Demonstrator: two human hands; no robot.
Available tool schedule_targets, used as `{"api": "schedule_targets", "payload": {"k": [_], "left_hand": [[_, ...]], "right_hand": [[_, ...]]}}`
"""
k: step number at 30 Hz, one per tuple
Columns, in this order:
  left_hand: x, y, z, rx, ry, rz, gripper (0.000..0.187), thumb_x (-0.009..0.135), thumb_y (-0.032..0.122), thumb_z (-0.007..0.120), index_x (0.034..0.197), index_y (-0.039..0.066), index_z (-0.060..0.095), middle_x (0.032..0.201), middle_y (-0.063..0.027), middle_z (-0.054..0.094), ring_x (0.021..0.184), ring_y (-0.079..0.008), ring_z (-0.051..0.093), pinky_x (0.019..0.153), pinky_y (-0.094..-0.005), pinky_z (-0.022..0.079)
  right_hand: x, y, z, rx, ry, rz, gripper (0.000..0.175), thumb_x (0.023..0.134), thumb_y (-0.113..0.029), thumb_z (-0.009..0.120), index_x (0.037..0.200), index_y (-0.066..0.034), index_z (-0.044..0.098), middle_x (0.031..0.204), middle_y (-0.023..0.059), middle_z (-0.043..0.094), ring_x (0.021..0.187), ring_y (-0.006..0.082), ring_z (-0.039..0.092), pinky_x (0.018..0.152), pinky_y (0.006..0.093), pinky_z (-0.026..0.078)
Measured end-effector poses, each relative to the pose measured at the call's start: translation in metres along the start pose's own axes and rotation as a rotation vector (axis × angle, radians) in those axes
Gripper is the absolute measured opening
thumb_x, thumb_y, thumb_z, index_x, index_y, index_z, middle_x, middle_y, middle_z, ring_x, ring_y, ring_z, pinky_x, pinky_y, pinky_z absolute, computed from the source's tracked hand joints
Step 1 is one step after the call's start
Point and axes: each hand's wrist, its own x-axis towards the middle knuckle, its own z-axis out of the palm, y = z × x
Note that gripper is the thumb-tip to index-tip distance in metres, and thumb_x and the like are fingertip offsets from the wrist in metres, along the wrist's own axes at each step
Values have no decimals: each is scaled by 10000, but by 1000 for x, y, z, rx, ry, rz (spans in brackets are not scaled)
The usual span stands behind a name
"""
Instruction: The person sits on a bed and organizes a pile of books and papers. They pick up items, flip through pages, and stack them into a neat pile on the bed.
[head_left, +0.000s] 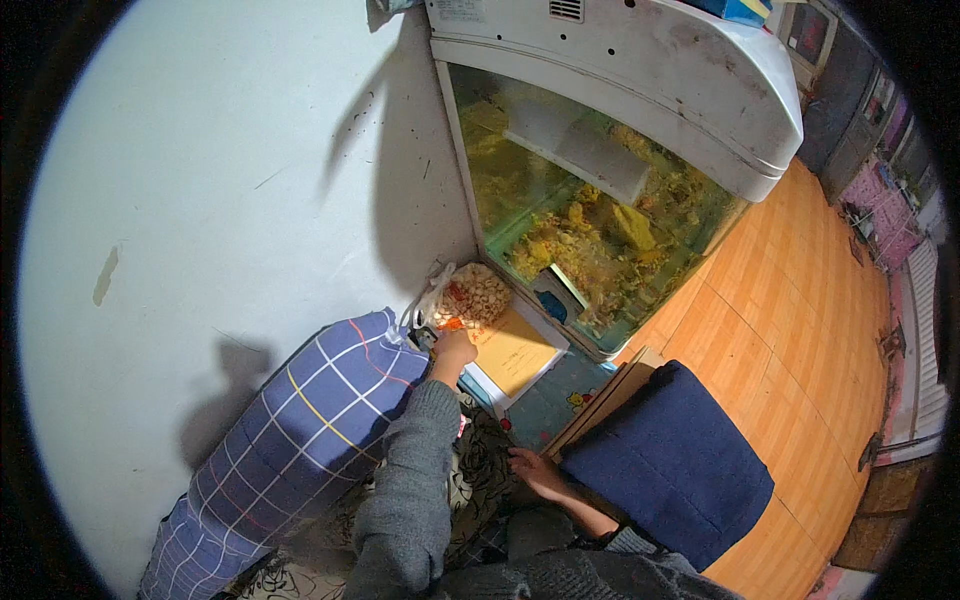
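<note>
My left hand (455, 349), at the end of a grey knitted sleeve, reaches to the corner by the wall. Its fingers are at a small orange item (452, 325) beside a clear plastic bag of pale, nut-like pieces (480, 294). Whether they grip anything is hidden. A tan paper envelope (514, 352) bearing writing lies just right of that hand, on top of white sheets. Lower down, my right hand (536, 472) has its fingers apart and holds nothing visible. It is close to a dark patterned cloth (484, 450) and a navy cushion (667, 465).
A blue plaid pillow (307, 427) leans along the white wall (187, 187). Ahead stands a fish tank (600, 202) with murky yellow-green contents and a white hood (615, 82). Wooden boards (611, 397) edge the cartoon-print surface (547, 405). Wood-look flooring (795, 322) extends at right.
</note>
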Motion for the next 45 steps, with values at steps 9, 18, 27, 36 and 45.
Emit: {"api": "schedule_targets", "payload": {"k": [9,18,27,36,45], "left_hand": [[2,20,-13,-65,123,44,520,782,275,542,1268,118,440,1400,-108,277,1253,-306,328,1025,-400,283],[-6,111,7,-1271,-230,315,820,833,585,443,1338,-15,206,1185,-242,486,1010,-312,564,882,-367,454],[2,149,0,-1502,-122,223,711,870,517,433,1343,64,156,1150,-221,480,878,-332,608,707,-425,550],[11,150,4,-1787,-259,161,619,908,422,413,1329,26,192,1100,-251,457,758,-361,616,615,-442,573],[-3,148,-2,-1631,-167,229,636,895,429,446,1322,29,197,1182,-213,439,944,-349,574,726,-443,558]], "right_hand": [[14,54,-3,125,64,-130,440,898,-184,500,1281,-2,384,1203,149,492,1083,227,488,873,341,416],[29,77,0,133,37,-116,425,901,-222,490,1259,-10,409,1137,128,541,1020,212,523,850,334,416],[35,86,1,44,105,-109,440,899,-212,492,1253,34,404,1128,144,542,1033,222,518,875,322,410],[34,83,2,117,82,-92,426,904,-154,476,1272,40,383,1149,163,528,1068,224,509,898,315,406],[38,83,4,243,30,-164,439,912,-170,468,1288,25,351,1135,152,536,1066,222,507,908,328,406]]}}
